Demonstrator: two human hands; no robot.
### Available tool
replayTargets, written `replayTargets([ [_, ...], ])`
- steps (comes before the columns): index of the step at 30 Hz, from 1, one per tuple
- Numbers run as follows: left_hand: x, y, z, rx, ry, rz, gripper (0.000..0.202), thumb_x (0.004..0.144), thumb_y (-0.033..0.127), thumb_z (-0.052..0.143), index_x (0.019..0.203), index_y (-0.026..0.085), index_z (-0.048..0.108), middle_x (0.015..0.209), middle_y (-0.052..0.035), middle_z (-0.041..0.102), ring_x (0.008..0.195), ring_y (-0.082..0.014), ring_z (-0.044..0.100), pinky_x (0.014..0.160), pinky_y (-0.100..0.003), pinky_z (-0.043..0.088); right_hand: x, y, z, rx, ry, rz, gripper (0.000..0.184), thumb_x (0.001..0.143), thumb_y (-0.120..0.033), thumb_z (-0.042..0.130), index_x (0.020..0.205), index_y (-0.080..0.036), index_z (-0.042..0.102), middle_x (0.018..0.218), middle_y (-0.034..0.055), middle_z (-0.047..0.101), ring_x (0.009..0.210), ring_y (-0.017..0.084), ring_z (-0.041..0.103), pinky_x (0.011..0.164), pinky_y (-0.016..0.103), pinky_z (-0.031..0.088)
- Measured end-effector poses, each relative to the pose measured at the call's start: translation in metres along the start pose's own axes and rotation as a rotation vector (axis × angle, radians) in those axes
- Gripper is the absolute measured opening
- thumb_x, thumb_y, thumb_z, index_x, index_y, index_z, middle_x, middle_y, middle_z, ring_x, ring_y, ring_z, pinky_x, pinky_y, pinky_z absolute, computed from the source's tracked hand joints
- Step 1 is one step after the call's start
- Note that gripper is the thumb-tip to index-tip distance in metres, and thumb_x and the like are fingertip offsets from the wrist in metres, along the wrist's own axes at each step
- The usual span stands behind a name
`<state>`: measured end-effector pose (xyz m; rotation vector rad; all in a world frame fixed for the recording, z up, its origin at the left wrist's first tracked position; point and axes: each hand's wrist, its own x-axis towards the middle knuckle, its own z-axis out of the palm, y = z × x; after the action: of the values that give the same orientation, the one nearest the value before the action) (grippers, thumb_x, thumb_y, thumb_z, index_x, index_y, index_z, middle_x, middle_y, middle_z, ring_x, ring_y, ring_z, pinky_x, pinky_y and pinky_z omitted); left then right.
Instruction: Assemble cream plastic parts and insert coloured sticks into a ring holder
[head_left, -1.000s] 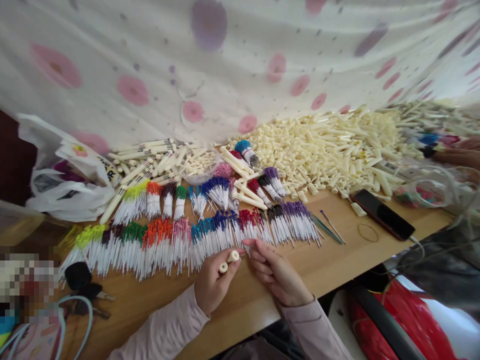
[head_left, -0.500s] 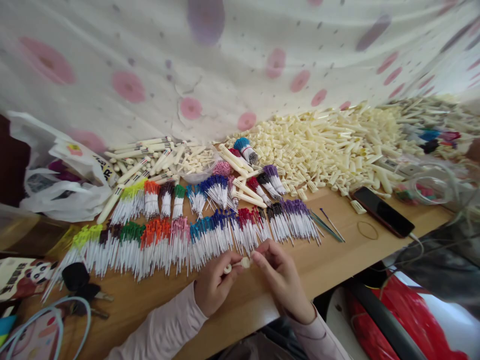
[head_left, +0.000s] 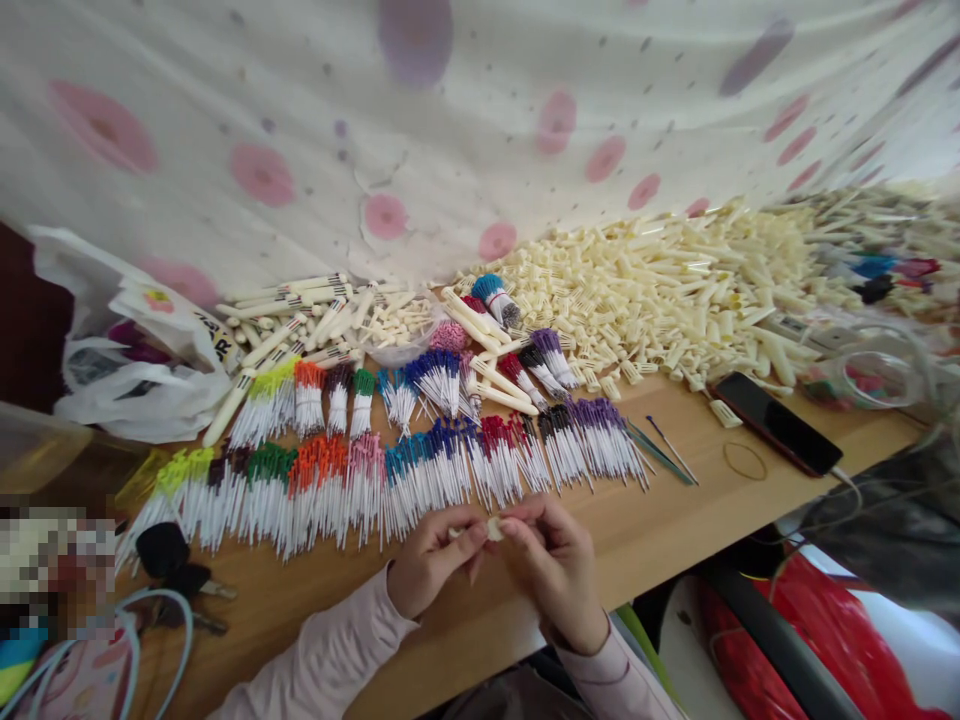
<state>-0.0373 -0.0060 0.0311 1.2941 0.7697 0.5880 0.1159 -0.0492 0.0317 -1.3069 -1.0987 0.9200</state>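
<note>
Left hand [head_left: 427, 568]: fingers pinching a small cream part [head_left: 493, 529], held over the near side of the wooden table [head_left: 645, 530]. Right hand [head_left: 559, 565]: thumb and fingertips closed on the part's right end. Just beyond: colour-tipped white sticks [head_left: 319, 505], two rows, grouped by colour. Right: phone [head_left: 776, 422]. Left: keys [head_left: 191, 580], white plastic bag [head_left: 157, 395]. Far right: heap of cream pieces [head_left: 637, 300]. Behind: spotted curtain [head_left: 315, 110]. Near right, below table level: red object [head_left: 825, 625].

A small cream piece [head_left: 494, 529], partly covered, is held between the left grip [head_left: 429, 562] and right grip [head_left: 559, 568].
</note>
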Motion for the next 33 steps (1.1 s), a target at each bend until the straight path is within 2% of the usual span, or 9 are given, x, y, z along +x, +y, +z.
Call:
replayTargets([
  [4, 0.003, -0.002, 0.002, -0.205, -0.019, -0.118, 0.043, 0.079, 0.060, 0.059, 0.077, 0.017, 0.059, 0.051, 0.0036, 0.052, 0.037, -0.0046, 0.028, 0.037, -0.019, 0.018, 0.002, 0.002, 0.005, 0.083, 0.034, 0.023, 0.026, 0.084, -0.042, 0.065, 0.073, -0.019, 0.059, 0.059, 0.0003, 0.059, 0.052, 0.013, 0.051, 0.049, 0.023, 0.040],
  [11, 0.007, -0.008, 0.001, -0.319, -0.066, -0.196, 0.045, 0.078, 0.060, 0.058, 0.066, 0.017, 0.057, 0.036, 0.0061, 0.044, 0.028, -0.0044, 0.024, 0.033, -0.020, 0.011, -0.001, 0.005, 0.008, 0.037, 0.067, 0.040, 0.032, 0.083, -0.045, 0.065, 0.069, -0.019, 0.054, 0.055, -0.0031, 0.049, 0.049, 0.010, 0.041, 0.046, 0.021, 0.034],
  [14, 0.005, -0.003, 0.004, -0.185, 0.055, -0.077, 0.038, 0.078, 0.054, 0.063, 0.068, 0.018, 0.056, 0.045, 0.0040, 0.054, 0.035, -0.0055, 0.034, 0.037, -0.019, 0.023, -0.001, 0.003, 0.009, 0.014, 0.062, 0.058, 0.033, 0.084, -0.045, 0.062, 0.068, -0.020, 0.051, 0.054, -0.0043, 0.046, 0.048, 0.010, 0.039, 0.045, 0.021, 0.032],
  [18, 0.002, 0.001, 0.006, 0.270, 0.339, 0.185, 0.021, 0.078, 0.036, 0.069, 0.070, 0.018, 0.064, 0.063, -0.0013, 0.067, 0.057, -0.0134, 0.059, 0.056, -0.023, 0.043, 0.000, 0.002, 0.008, -0.053, 0.052, 0.077, 0.033, 0.087, -0.045, 0.059, 0.069, -0.019, 0.050, 0.056, -0.0045, 0.044, 0.049, 0.010, 0.038, 0.047, 0.022, 0.032],
  [20, 0.001, -0.001, 0.005, 0.416, 0.423, 0.277, 0.014, 0.080, 0.031, 0.068, 0.072, 0.019, 0.067, 0.071, -0.0037, 0.073, 0.065, -0.0169, 0.066, 0.061, -0.025, 0.048, 0.000, 0.004, 0.008, -0.120, 0.052, 0.039, 0.034, 0.088, -0.044, 0.057, 0.067, -0.020, 0.047, 0.056, -0.0051, 0.041, 0.050, 0.010, 0.037, 0.048, 0.022, 0.031],
  [26, 0.001, -0.008, 0.003, 0.540, 0.388, 0.477, 0.008, 0.083, 0.022, 0.066, 0.077, 0.019, 0.070, 0.073, -0.0039, 0.074, 0.065, -0.0165, 0.068, 0.062, -0.024, 0.050, 0.002, 0.008, 0.000, -0.277, -0.036, -0.110, 0.042, 0.094, -0.037, 0.049, 0.057, -0.020, 0.037, 0.054, -0.0057, 0.030, 0.049, 0.009, 0.031, 0.049, 0.024, 0.025],
  [29, 0.001, -0.007, 0.003, 0.570, 0.416, 0.454, 0.009, 0.085, 0.024, 0.064, 0.079, 0.019, 0.070, 0.072, -0.0031, 0.073, 0.062, -0.0147, 0.066, 0.059, -0.022, 0.048, 0.002, 0.008, -0.006, -0.267, -0.078, -0.127, 0.049, 0.096, -0.038, 0.045, 0.051, -0.019, 0.038, 0.052, -0.0047, 0.030, 0.048, 0.009, 0.030, 0.048, 0.025, 0.022],
  [31, 0.000, -0.005, 0.004, 0.558, 0.425, 0.356, 0.017, 0.087, 0.030, 0.061, 0.077, 0.019, 0.068, 0.064, -0.0011, 0.070, 0.053, -0.0126, 0.060, 0.051, -0.021, 0.043, 0.000, 0.007, -0.007, -0.212, -0.096, -0.118, 0.038, 0.094, -0.040, 0.048, 0.064, -0.017, 0.056, 0.053, -0.0049, 0.034, 0.049, 0.010, 0.034, 0.048, 0.024, 0.025],
  [33, -0.002, -0.005, 0.005, 0.538, 0.388, 0.298, 0.024, 0.090, 0.035, 0.056, 0.076, 0.018, 0.066, 0.058, 0.0006, 0.065, 0.047, -0.0117, 0.054, 0.047, -0.021, 0.038, -0.002, 0.006, -0.005, -0.154, -0.118, -0.077, 0.026, 0.090, -0.041, 0.056, 0.097, -0.017, 0.066, 0.056, -0.0060, 0.035, 0.050, 0.011, 0.036, 0.049, 0.023, 0.028],
])
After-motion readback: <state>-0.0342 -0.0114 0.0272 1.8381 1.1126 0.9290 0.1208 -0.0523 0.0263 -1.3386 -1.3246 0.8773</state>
